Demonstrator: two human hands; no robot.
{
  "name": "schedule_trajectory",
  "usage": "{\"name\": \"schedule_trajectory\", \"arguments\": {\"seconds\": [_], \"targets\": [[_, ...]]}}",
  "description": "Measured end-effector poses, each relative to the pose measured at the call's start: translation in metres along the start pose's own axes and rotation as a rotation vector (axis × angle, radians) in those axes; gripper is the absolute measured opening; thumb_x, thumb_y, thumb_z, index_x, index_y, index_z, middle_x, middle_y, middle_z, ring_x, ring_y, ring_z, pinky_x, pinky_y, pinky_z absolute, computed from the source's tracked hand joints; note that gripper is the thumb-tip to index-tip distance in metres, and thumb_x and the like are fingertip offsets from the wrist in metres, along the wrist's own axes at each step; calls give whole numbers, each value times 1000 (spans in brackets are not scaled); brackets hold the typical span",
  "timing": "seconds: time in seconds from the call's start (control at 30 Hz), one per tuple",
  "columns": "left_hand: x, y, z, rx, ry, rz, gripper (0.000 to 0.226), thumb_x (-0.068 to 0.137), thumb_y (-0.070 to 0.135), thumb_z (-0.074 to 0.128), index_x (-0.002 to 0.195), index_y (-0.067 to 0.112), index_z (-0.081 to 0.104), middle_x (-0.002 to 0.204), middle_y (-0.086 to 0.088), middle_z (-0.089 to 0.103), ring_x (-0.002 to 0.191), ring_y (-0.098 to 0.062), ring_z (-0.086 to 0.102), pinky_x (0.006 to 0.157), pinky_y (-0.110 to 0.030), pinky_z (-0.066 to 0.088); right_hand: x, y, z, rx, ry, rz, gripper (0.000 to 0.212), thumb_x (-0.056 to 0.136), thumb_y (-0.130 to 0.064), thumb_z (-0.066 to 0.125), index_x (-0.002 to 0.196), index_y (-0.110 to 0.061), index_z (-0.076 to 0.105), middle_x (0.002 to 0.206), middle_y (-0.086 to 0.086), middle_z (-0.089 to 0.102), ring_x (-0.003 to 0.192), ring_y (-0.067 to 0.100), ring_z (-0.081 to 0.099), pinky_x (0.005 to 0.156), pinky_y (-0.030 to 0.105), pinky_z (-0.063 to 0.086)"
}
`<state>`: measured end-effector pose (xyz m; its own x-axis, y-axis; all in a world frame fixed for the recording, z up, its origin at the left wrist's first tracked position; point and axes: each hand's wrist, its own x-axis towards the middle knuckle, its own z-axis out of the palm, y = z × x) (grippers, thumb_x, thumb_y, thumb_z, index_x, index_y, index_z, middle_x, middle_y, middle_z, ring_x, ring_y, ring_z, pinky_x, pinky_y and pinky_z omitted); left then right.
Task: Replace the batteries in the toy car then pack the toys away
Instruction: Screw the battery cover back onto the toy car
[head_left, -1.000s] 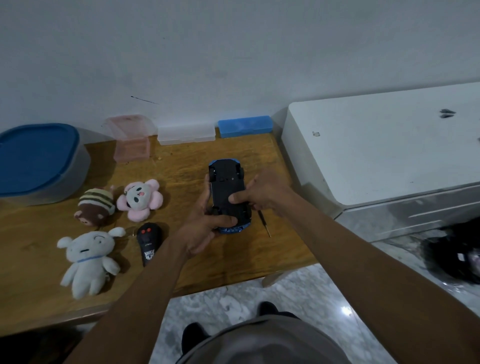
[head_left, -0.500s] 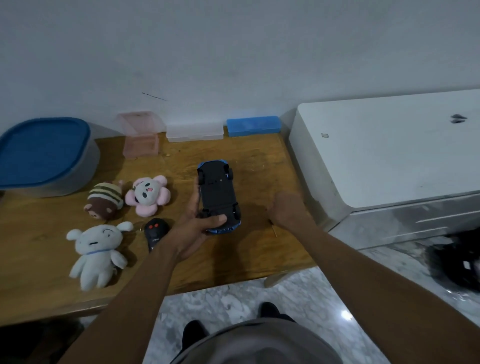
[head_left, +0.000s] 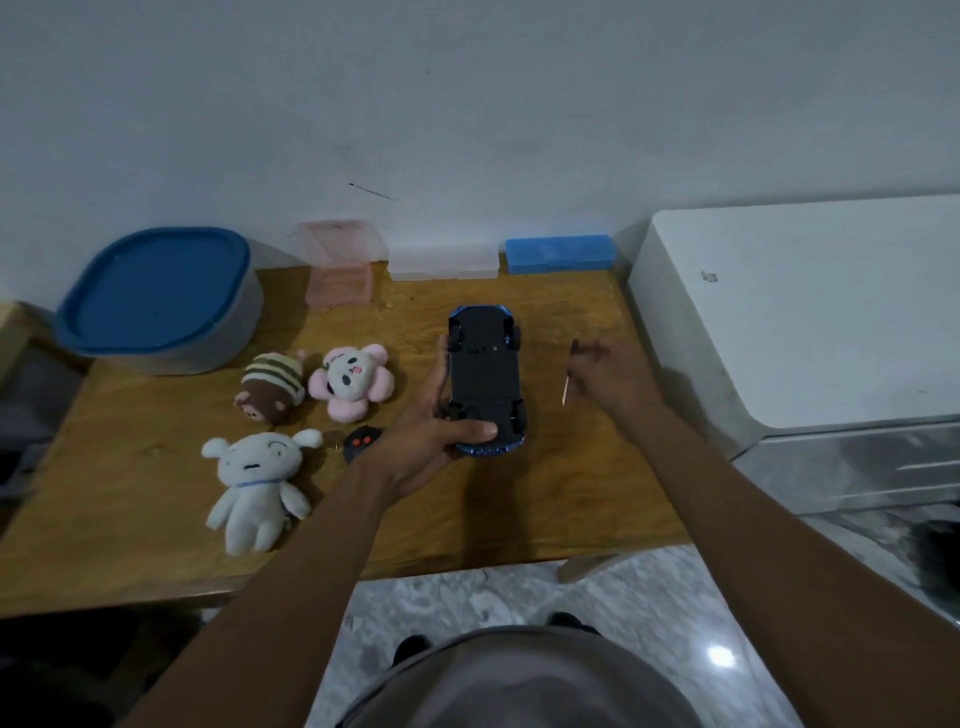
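A blue toy car (head_left: 485, 379) lies upside down above the wooden table (head_left: 130, 499), its black underside facing up. My left hand (head_left: 431, 441) grips it from the left, thumb across the near end. To the right of the car, my right hand (head_left: 608, 376) pinches a thin screwdriver (head_left: 569, 376), lifted off the table and blurred. A black remote (head_left: 363, 441) with red buttons lies just left of my left wrist. Three plush toys lie further left: a white one (head_left: 257, 486), a pink flower-shaped one (head_left: 352, 381) and a brown striped one (head_left: 272, 387).
A grey tub with a blue lid (head_left: 156, 296) stands at the back left. Along the wall sit a pink box (head_left: 340, 270), a clear box (head_left: 441, 262) and a blue box (head_left: 558, 253). A white appliance (head_left: 805, 312) borders the table's right side.
My right hand left the car's underside, went down to the screwdriver on the table at the right and has lifted it. My left hand keeps holding the car.
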<state>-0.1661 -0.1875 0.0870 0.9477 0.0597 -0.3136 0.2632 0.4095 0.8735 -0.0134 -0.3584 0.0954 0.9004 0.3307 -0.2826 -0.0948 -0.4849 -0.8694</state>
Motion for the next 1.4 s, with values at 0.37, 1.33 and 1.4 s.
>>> {"name": "schedule_trajectory", "arguments": {"seconds": [0.37,1.33,1.4], "targets": [[16,8,4,-26,-8,30,108,79,-16,62,146,55,16,139,-6,56,122,-31,58,98,-56,47,-17,-69,6,521,-21,-286,15,93,-2,57,105,-6,66,91,6,69,85,14,66,81,28,58],[18,10,4,-23,-16,22,110,77,-15,65,146,55,15,140,-6,55,123,-29,57,99,-53,47,-4,-67,15,266,-47,-379,16,93,1,56,103,-6,67,94,4,71,87,9,69,77,21,57],[19,9,4,-22,-22,20,110,78,-15,65,146,55,15,140,-7,54,125,-29,56,101,-54,45,-5,-68,16,248,-50,-388,16,93,1,56,101,-6,67,93,4,71,86,8,68,76,19,56]]}}
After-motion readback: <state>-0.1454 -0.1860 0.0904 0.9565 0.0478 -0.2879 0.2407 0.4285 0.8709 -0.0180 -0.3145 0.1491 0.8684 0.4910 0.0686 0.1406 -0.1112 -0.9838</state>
